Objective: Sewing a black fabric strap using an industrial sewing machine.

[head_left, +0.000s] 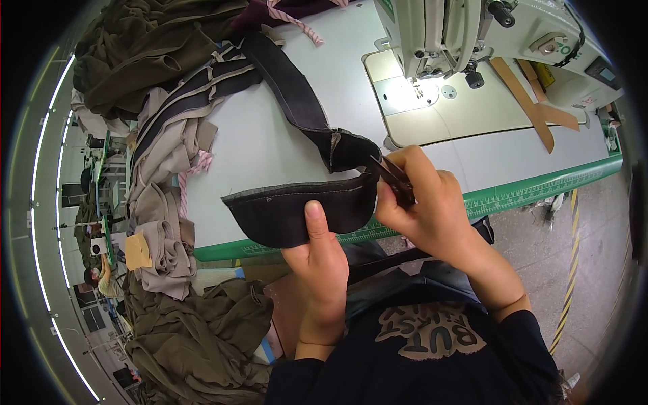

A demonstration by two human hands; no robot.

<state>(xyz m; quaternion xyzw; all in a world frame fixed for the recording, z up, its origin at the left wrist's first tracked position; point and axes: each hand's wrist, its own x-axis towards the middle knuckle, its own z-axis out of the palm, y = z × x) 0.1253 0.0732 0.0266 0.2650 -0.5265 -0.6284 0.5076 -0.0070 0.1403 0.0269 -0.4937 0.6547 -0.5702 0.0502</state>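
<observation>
A long black fabric band (290,88), stitched along its edge, lies across the white table and curls back toward me. Its rounded end panel is pinched in my left hand (317,253), thumb on top and fingers hidden underneath. My right hand (432,202) is closed around small dark thread snips (397,181). Their blades touch or nearly touch the band's edge where it bends; whether they are cutting, I cannot tell. Loose threads show along the seam.
A sewing machine (439,40) stands at the back right, its needle plate (412,94) lit. Tan card strips (530,108) lie beside it. Brown cloth (148,54) and beige pieces (182,135) are heaped at the left. A green ruled edge (513,192) borders the table's front.
</observation>
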